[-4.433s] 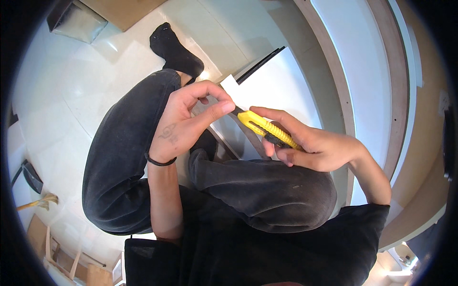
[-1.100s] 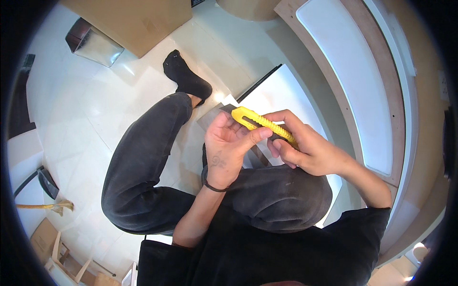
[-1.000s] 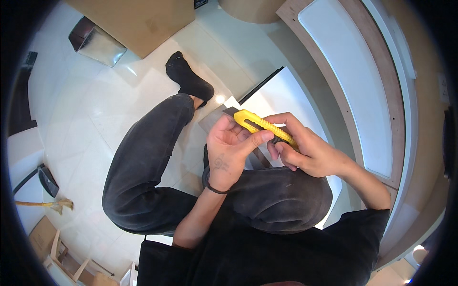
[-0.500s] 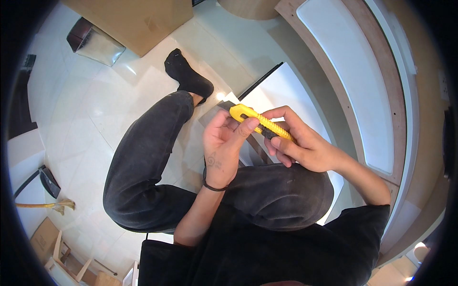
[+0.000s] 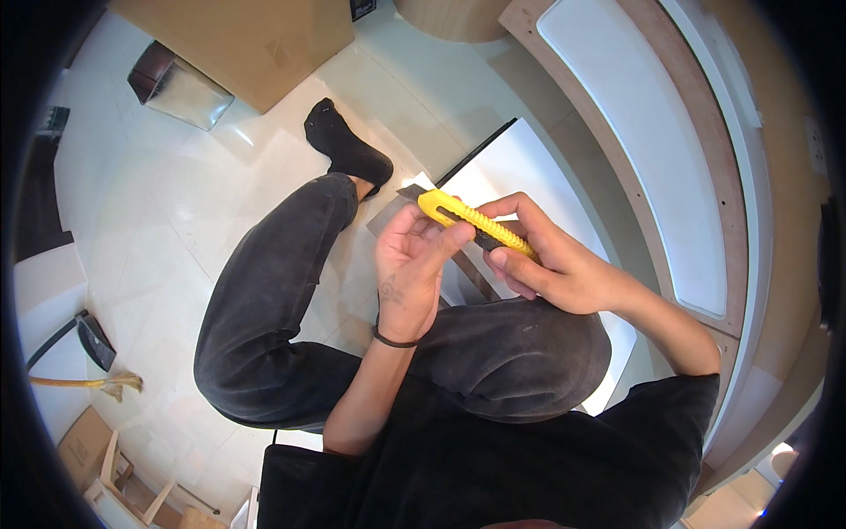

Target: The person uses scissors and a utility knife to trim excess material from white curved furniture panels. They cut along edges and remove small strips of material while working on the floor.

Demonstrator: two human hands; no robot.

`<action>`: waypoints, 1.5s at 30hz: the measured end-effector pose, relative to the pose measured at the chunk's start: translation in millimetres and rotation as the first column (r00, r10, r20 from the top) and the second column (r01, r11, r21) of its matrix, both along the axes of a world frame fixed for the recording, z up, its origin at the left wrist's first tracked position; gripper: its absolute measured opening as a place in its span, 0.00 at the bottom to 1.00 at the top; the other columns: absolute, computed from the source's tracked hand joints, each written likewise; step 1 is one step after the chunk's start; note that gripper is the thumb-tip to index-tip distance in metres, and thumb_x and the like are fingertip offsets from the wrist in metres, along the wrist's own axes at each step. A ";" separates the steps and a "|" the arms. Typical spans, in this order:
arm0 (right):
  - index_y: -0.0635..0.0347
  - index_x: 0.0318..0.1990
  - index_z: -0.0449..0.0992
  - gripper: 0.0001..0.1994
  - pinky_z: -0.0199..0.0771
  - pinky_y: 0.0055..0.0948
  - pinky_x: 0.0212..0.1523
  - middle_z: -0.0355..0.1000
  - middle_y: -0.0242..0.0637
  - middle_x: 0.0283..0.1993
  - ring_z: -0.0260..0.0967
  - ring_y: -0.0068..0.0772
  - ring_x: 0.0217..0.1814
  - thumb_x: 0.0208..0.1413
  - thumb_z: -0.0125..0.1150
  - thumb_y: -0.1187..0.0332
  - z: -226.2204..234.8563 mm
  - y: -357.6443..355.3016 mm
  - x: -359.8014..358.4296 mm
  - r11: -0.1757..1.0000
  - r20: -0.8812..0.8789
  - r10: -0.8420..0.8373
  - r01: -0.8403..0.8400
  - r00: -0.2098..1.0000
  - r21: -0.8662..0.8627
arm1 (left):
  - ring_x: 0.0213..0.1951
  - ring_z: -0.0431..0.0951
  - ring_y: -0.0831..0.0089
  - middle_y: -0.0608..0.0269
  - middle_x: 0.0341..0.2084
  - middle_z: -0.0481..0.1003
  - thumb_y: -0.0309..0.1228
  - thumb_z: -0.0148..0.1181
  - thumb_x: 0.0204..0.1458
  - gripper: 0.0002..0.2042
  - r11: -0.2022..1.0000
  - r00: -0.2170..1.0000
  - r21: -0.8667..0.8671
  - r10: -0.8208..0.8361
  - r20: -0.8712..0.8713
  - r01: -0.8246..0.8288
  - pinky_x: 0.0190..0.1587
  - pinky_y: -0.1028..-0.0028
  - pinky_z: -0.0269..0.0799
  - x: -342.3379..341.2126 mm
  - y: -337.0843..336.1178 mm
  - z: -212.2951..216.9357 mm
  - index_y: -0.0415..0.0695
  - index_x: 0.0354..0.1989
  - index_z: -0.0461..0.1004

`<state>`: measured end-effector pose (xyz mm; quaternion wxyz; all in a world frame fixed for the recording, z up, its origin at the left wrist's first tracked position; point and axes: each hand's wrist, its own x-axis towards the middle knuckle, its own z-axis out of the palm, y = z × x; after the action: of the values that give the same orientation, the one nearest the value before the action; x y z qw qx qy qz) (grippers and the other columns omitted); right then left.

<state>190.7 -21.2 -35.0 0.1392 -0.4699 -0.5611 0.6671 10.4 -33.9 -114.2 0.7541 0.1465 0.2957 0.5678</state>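
Your right hand [image 5: 551, 269] grips the yellow knife [image 5: 474, 223]; your left hand [image 5: 412, 269] pinches its front end.

The person wears a black short-sleeved shirt, dark grey trousers and a black sock [image 5: 345, 145]. The left hand [image 5: 411, 269] has a thin black band at the wrist and a small mark on its back.

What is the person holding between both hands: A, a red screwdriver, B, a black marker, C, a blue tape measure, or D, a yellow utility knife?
D: the right hand grips the rear of a ribbed yellow utility knife, while the left hand has its fingers at the front end.
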 end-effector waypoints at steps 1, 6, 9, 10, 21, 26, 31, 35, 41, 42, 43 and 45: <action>0.62 0.64 0.57 0.17 0.68 0.25 0.32 0.67 0.33 0.37 0.64 0.20 0.27 0.72 0.45 0.68 -4.3 -0.3 -3.2 0.994 -0.028 0.007 -0.004 1.000 0.110 | 0.48 0.76 0.75 0.60 0.45 0.76 0.18 0.67 0.54 0.15 1.000 1.000 0.028 0.000 0.001 0.000 0.54 0.74 0.70 0.8 -0.4 0.4 0.37 0.49 0.73; 0.60 0.69 0.55 0.21 0.69 0.28 0.36 0.68 0.37 0.42 0.67 0.26 0.33 0.72 0.45 0.67 -2.3 0.6 -2.9 0.999 -0.071 0.038 -0.039 0.997 -0.003 | 0.48 0.75 0.75 0.61 0.43 0.75 0.16 0.68 0.52 0.16 0.999 1.000 0.043 0.022 -0.009 -0.022 0.55 0.73 0.70 -4.8 4.1 1.7 0.38 0.48 0.72; 0.59 0.70 0.54 0.22 0.68 0.30 0.36 0.68 0.39 0.41 0.67 0.28 0.32 0.72 0.44 0.66 5.5 5.9 1.6 0.991 0.051 0.130 -0.131 0.990 0.010 | 0.48 0.76 0.75 0.61 0.44 0.75 0.16 0.68 0.51 0.17 0.999 1.000 0.038 0.027 0.002 -0.027 0.53 0.74 0.71 -4.1 6.2 2.8 0.38 0.48 0.72; 0.59 0.70 0.54 0.22 0.68 0.30 0.35 0.68 0.39 0.40 0.68 0.28 0.32 0.72 0.44 0.66 6.6 7.4 2.4 0.989 0.084 0.144 -0.147 0.986 0.032 | 0.48 0.76 0.75 0.61 0.44 0.75 0.16 0.68 0.51 0.17 0.998 0.999 0.051 0.032 -0.006 -0.032 0.53 0.74 0.71 -2.2 6.2 3.0 0.38 0.48 0.72; 0.59 0.61 0.61 0.16 0.66 0.31 0.29 0.69 0.38 0.31 0.67 0.29 0.24 0.71 0.47 0.64 -4.0 0.4 -1.0 0.925 0.127 0.062 -0.105 0.990 0.366 | 0.48 0.77 0.74 0.59 0.45 0.77 0.19 0.67 0.54 0.15 0.993 0.998 0.119 0.030 -0.054 -0.023 0.53 0.73 0.73 1.9 -0.4 2.2 0.37 0.49 0.73; 0.58 0.58 0.63 0.14 0.64 0.30 0.25 0.70 0.36 0.25 0.68 0.29 0.20 0.70 0.51 0.63 -5.0 0.4 0.0 0.923 0.169 0.032 -0.094 0.985 0.374 | 0.46 0.78 0.73 0.58 0.45 0.77 0.28 0.62 0.62 0.11 0.993 0.998 0.104 0.058 0.019 -0.060 0.50 0.71 0.77 -1.1 -2.5 0.6 0.37 0.49 0.74; 0.58 0.57 0.64 0.13 0.62 0.30 0.22 0.70 0.36 0.23 0.67 0.29 0.18 0.71 0.50 0.63 -4.8 -0.1 0.7 0.913 0.162 0.021 -0.085 0.987 0.399 | 0.45 0.79 0.74 0.58 0.45 0.78 0.31 0.60 0.63 0.11 0.990 0.996 0.108 0.085 0.010 -0.085 0.48 0.73 0.78 3.1 -1.5 0.6 0.37 0.48 0.75; 0.58 0.55 0.65 0.13 0.62 0.30 0.22 0.70 0.36 0.22 0.67 0.29 0.17 0.71 0.50 0.62 -4.5 -0.5 0.8 0.916 0.180 0.020 -0.090 0.983 0.390 | 0.44 0.79 0.75 0.58 0.45 0.78 0.32 0.60 0.64 0.12 0.990 0.996 0.108 0.089 0.004 -0.088 0.47 0.74 0.79 4.7 -1.9 1.1 0.37 0.48 0.75; 0.57 0.55 0.64 0.13 0.61 0.31 0.22 0.69 0.36 0.22 0.66 0.29 0.17 0.71 0.51 0.61 0.6 2.8 -1.8 0.913 0.182 0.024 -0.096 0.983 0.396 | 0.45 0.79 0.75 0.58 0.46 0.78 0.32 0.60 0.64 0.12 0.993 0.995 0.090 0.085 -0.044 -0.081 0.47 0.74 0.78 5.5 -5.5 -0.3 0.36 0.49 0.75; 0.58 0.55 0.64 0.13 0.62 0.30 0.25 0.69 0.37 0.25 0.66 0.29 0.21 0.71 0.51 0.62 3.0 3.3 -0.9 0.944 0.208 0.033 -0.099 0.977 0.316 | 0.45 0.79 0.75 0.58 0.46 0.78 0.32 0.60 0.64 0.12 0.992 0.996 0.092 0.085 -0.016 -0.083 0.48 0.74 0.78 6.0 -6.0 -0.8 0.36 0.50 0.75; 0.59 0.55 0.64 0.13 0.64 0.30 0.29 0.69 0.37 0.28 0.67 0.29 0.25 0.70 0.51 0.63 6.4 3.4 1.4 0.967 0.234 0.044 -0.101 0.971 0.235 | 0.45 0.79 0.75 0.58 0.46 0.78 0.29 0.62 0.62 0.12 0.993 0.996 0.083 0.086 -0.022 -0.084 0.48 0.74 0.77 6.5 -6.0 -1.2 0.36 0.50 0.74; 0.60 0.55 0.64 0.13 0.66 0.30 0.33 0.69 0.38 0.32 0.67 0.29 0.29 0.70 0.52 0.64 6.9 3.4 1.1 0.980 0.245 0.052 -0.097 0.968 0.175 | 0.46 0.78 0.74 0.58 0.46 0.77 0.25 0.64 0.59 0.13 0.993 0.994 0.060 0.106 0.015 -0.106 0.50 0.74 0.76 7.3 -6.3 -1.6 0.36 0.51 0.74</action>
<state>191.8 -17.8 -28.1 0.0887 -0.5103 -0.6508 0.5552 17.7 -40.2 -115.8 0.7198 0.1501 0.2812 0.6167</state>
